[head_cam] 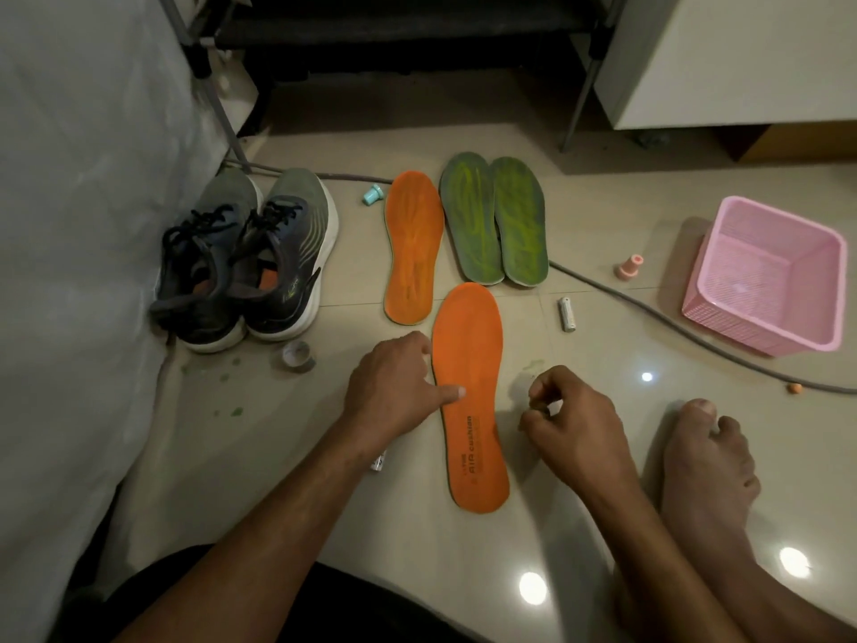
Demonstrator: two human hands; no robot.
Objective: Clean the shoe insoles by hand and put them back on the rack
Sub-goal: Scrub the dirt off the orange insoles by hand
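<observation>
Insole [470, 396] lies flat, long axis running away, toe pointing far.

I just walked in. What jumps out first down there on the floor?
The bright orange insole lies at centre between the left hand, whose thumb rests on it, and the right hand. Beyond lie a second orange insole and two green insoles; a pink basket sits right.

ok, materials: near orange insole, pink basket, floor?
Near orange insole: looks like foam with a matte fabric-like top, no shine, printed lettering at the heel; exact foam type unclear. Pink basket: moulded plastic, going by its fine perforated mesh walls and smooth solid rim. Floor: glazed tile, probably ceramic or stone-look, given the grout lines and sharp mirror-like lamp reflections.
</observation>
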